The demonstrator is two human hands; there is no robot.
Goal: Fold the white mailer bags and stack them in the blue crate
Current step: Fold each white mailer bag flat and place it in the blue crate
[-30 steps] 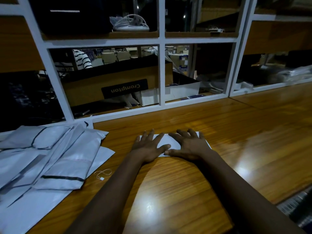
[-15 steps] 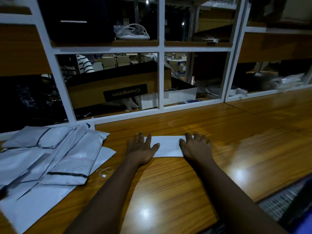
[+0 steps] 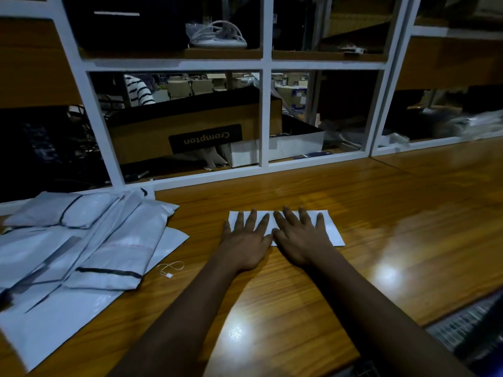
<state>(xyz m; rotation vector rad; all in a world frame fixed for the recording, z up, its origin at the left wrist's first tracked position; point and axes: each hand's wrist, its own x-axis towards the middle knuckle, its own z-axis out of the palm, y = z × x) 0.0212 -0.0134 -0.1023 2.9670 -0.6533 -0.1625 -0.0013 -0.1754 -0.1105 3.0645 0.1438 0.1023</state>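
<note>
White mailer bag (image 3: 331, 230) lies folded, long axis left to right. Left hand (image 3: 245, 243) and right hand (image 3: 300, 240) press it, fingers spread, the right nearer its middle.

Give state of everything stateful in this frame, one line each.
left hand: open, flat, fingers spread, pressing the folded mailer bag
right hand: open, flat, pressing the same bag
folded mailer bag: folded to a strip, flat on the wooden table
mailer bag pile: loose, overlapping, at table's left
Crompton box: lettering upside down, behind the white frame
blue crate: not in view
</note>
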